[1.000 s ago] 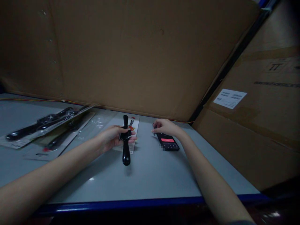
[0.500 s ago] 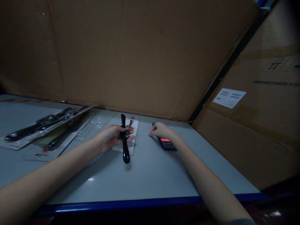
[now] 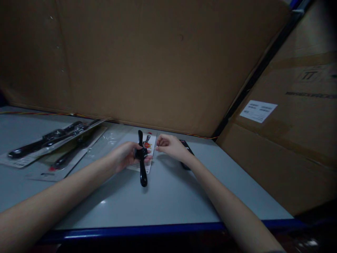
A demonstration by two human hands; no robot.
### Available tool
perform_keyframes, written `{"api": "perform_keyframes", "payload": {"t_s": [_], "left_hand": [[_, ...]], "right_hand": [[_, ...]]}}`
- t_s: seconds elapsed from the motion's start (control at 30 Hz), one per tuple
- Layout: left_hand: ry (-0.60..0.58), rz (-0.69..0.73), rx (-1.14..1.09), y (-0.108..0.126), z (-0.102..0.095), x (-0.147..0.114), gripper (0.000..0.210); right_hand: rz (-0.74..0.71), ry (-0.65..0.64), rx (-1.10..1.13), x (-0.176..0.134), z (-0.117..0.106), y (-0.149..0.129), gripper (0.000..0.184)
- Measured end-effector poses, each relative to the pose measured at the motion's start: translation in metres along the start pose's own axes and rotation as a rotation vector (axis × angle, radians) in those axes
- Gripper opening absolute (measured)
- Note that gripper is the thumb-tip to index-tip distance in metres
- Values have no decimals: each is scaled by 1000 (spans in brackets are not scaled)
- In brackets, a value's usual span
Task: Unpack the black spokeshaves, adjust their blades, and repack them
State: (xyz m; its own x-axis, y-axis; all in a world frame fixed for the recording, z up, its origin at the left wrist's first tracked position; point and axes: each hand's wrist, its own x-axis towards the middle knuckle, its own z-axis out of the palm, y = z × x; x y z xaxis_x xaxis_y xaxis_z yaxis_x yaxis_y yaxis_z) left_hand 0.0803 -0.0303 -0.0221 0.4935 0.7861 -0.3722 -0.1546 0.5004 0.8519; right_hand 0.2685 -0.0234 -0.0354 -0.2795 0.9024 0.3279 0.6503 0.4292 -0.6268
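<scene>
My left hand is closed round the middle of a black spokeshave, thumb on top and fingers beneath. The tool's two handles point away from me and towards me. Just right of it, my right hand is held in a pinch, its fingertips pressed together. A tiny pale spot shows at those fingertips, too small to name. Under the spokeshave lies a printed backing card, partly covered by my left hand. Behind my right wrist rests a dark phone, partly hidden.
Several packaged spokeshaves lie overlapping at the left, beside a clear plastic blister. A tall cardboard sheet stands behind the grey table, and a labelled carton borders its right side. The table has a blue front edge.
My right hand has moved left from over the phone towards the spokeshave, still pinched. The phone's screen has gone from red to mostly dark. My left hand keeps its hold, nearly still.
</scene>
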Motion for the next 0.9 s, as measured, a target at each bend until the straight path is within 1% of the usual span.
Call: {"api": "perform_keyframes", "payload": {"t_s": [0.07, 0.1, 0.23, 0.33, 0.47, 0.63, 0.8, 0.9], "left_hand": [[-25, -4, 1, -1, 0, 1, 32], [-34, -2, 2, -2, -1, 1, 31], [-48, 14, -7, -5, -2, 5, 28], [-43, 14, -8, -5, -2, 6, 28], [-30, 21, 16, -4, 1, 2, 27], [-58, 61, 27, -5, 4, 0, 25], [-79, 81, 63, -8, 3, 2, 23], [-81, 70, 79, -8, 4, 2, 27]], "right_hand": [[-106, 16, 112, -3, 3, -13, 9], [-143, 9, 114, -5, 4, -19, 9], [-260, 0, -87, -12, 8, -35, 9], [-288, 9, -193, -15, 9, -36, 9], [-251, 22, -212, -14, 13, -32, 4], [-196, -12, -130, -14, 19, -34, 1], [-129, -39, -55, -14, 22, -37, 6], [-52, -50, 45, -14, 23, -36, 8]]}}
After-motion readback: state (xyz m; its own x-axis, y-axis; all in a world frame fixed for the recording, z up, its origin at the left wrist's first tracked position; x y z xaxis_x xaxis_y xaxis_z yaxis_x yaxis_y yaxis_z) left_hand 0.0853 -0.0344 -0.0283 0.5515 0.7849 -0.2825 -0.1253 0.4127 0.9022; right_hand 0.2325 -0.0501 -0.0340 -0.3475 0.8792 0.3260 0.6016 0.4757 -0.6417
